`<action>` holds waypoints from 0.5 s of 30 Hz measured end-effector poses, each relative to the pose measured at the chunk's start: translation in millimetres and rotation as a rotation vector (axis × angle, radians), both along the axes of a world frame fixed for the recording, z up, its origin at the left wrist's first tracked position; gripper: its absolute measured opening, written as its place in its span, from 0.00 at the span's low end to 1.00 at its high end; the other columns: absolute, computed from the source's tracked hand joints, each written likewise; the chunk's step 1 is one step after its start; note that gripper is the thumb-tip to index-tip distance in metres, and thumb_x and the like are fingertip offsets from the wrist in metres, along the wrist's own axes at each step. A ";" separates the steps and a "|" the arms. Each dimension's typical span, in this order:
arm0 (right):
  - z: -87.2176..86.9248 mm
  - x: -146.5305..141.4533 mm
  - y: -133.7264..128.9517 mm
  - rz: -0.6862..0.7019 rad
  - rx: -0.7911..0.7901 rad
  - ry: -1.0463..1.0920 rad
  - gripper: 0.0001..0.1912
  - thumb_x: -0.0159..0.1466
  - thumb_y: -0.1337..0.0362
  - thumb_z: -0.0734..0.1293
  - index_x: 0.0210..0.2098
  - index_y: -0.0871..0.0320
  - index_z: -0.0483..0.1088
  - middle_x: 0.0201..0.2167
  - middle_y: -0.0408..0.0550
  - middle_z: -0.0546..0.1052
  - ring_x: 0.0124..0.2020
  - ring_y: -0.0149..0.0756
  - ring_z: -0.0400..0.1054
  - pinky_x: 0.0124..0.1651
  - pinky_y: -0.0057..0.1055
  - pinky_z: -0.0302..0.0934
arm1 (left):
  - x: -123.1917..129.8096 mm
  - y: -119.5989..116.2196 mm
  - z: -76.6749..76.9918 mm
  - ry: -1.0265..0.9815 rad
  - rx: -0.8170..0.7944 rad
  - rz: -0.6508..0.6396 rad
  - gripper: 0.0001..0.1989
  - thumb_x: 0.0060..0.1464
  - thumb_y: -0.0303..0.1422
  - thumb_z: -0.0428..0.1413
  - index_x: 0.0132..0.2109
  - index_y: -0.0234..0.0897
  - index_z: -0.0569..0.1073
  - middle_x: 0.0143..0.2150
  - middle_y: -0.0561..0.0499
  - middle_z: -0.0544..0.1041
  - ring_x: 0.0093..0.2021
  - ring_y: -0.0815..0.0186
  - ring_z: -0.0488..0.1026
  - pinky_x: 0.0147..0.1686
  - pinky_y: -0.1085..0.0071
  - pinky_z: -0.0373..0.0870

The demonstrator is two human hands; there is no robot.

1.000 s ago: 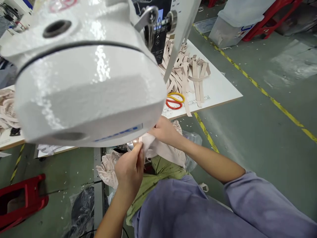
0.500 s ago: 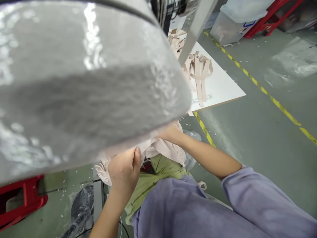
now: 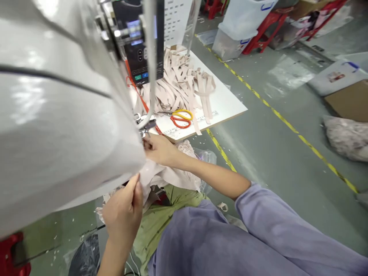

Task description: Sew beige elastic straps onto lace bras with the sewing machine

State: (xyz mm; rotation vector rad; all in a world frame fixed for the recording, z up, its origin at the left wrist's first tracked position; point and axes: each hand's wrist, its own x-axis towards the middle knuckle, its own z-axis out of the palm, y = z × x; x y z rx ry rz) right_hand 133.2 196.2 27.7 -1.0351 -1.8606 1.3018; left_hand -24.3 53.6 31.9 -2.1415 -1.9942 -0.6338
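Note:
Pale pink fabric (image 3: 169, 177) with lace edging hangs between my hands and over my lap. My left hand (image 3: 125, 209) pinches its edge between thumb and fingers, just below the white body of a sewing machine (image 3: 71, 145). Farther up, my right hand (image 3: 161, 150) is beside the needle and presser foot area (image 3: 145, 128), its fingers curled in on the fabric. The machine head partly hides those fingertips. Orange-handled and yellow-handled scissors (image 3: 181, 119) lie on the white table (image 3: 227, 107) beyond my right hand.
A heap of pale pink strips (image 3: 172, 84) covers part of the table beside a control panel (image 3: 139, 50). Plastic bins (image 3: 230, 38) and a red stool (image 3: 264, 30) stand behind yellow floor tape (image 3: 258, 97). A black bag (image 3: 86, 255) sits at lower left.
The view has shifted, so the control panel, scissors and needle area now show past the machine head. My right hand, largely covered before, is now visible. My left hand still pinches the fabric.

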 end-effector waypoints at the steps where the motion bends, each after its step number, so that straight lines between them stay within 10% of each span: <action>1: -1.6 0.8 0.4 -0.002 0.010 0.008 0.07 0.62 0.61 0.66 0.39 0.55 0.69 0.23 0.36 0.64 0.26 0.29 0.59 0.32 0.28 0.52 | -1.2 -0.1 -0.5 0.010 0.003 0.014 0.15 0.65 0.35 0.51 0.49 0.39 0.81 0.19 0.53 0.74 0.18 0.70 0.66 0.20 0.73 0.50; 15: -9.1 1.6 -4.8 -0.071 0.027 0.038 0.07 0.63 0.60 0.67 0.35 0.57 0.70 0.22 0.36 0.66 0.25 0.27 0.58 0.31 0.28 0.49 | -7.6 -2.3 -0.5 0.052 0.074 -0.017 0.11 0.63 0.34 0.55 0.46 0.40 0.81 0.27 0.51 0.80 0.24 0.70 0.71 0.27 0.74 0.59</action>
